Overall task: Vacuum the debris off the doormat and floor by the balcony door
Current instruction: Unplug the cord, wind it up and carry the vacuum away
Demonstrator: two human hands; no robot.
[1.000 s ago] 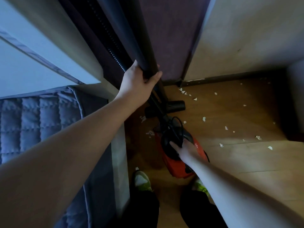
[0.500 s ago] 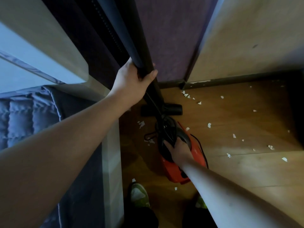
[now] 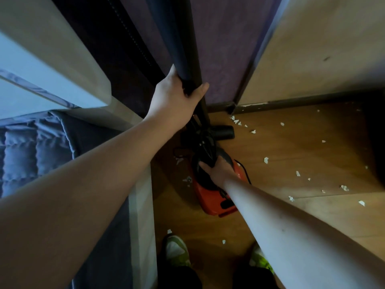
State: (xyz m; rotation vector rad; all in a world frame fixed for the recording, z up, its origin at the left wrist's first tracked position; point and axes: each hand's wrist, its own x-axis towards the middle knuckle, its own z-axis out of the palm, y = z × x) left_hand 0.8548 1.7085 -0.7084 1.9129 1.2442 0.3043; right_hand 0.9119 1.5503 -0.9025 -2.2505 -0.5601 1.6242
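A red and black vacuum cleaner (image 3: 214, 197) stands on the wooden floor (image 3: 291, 155) in the corner. My right hand (image 3: 219, 168) grips its black top handle. Its black tube (image 3: 200, 109) rises from the floor nozzle (image 3: 224, 132) toward me. My left hand (image 3: 177, 97) holds the dark tube and the edge of a dark curtain (image 3: 168, 38) high up. Small white scraps of debris (image 3: 265, 159) lie scattered over the floor to the right of the vacuum. No doormat shows in this view.
A bed with a blue quilted cover (image 3: 31, 151) and pale frame (image 3: 141, 205) borders the left. A wall with dark skirting (image 3: 302, 101) closes the back. My two feet in green-white shoes (image 3: 177, 251) stand at the bottom. A black cord (image 3: 245, 172) trails by the vacuum.
The view has shifted slightly; my right hand has moved forward on the vacuum's top handle. My left hand keeps its hold on the tube.
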